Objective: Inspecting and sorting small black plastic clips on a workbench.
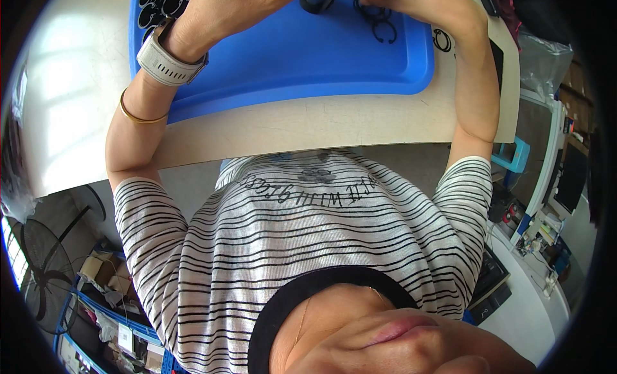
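From where I'm standing, the person is sitting at a pale table (308, 126), both forearms bending in over a blue tray (289, 65). The left hand (241, 6) is hanging over the tray's far part, its fingers pointing right and running out of view at the far edge, so I can't tell whether they are grasping anything. A dark cylinder (315, 2) is standing on the tray between the two hands, just beside the left fingers; its upper end is hidden, and I can't tell whether either hand is gripping it.

The right hand (418, 2) is curling inward, its fingertips sitting just beside a loose cluster of black rings (376, 15) on the tray's far right part. Whether it is pinching one, I can't make out. More black rings (154, 2) are crowding the tray's far left corner, and others (443, 50) are lying on the table just right of the tray.

The person is wearing a white-strapped watch (170, 62) and a gold bangle (140, 120) on the left arm. A black fan (45, 277) is standing off to the near left.
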A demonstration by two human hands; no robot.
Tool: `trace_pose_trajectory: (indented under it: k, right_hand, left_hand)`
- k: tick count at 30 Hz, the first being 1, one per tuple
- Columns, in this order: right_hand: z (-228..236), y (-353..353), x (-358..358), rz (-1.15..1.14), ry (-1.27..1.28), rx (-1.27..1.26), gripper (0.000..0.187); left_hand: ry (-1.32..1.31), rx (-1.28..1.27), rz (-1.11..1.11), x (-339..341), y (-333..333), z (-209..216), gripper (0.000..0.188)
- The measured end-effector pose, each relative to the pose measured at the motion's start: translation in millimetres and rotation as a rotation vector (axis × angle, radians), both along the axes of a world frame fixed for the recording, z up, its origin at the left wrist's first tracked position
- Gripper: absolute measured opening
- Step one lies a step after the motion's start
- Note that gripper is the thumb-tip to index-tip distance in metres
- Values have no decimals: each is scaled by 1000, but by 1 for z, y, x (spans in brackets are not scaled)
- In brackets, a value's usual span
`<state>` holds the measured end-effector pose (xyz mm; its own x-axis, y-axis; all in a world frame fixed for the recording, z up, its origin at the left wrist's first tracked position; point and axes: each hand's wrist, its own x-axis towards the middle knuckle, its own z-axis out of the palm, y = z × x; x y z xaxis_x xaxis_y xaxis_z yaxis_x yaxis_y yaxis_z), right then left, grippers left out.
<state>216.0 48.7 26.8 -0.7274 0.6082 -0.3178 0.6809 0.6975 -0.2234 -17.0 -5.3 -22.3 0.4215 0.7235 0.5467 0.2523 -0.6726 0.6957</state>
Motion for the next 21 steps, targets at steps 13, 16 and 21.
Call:
trace_pose_trajectory:
  k: [13, 16, 21]
  right_hand:
    - [-4, 0, -1, -12, 38, 32, 19]
    - [1, -2, -4, -24, 17, 36, 20]
    - [-2, -1, -2, -27, -9, 39, 22]
  left_hand:
    - [-36, 34, -46, 1, 3, -3, 51]
    - [-43, 12, -43, 1, 1, -2, 51]
    - [-71, -5, -58, 2, 2, -3, 52]
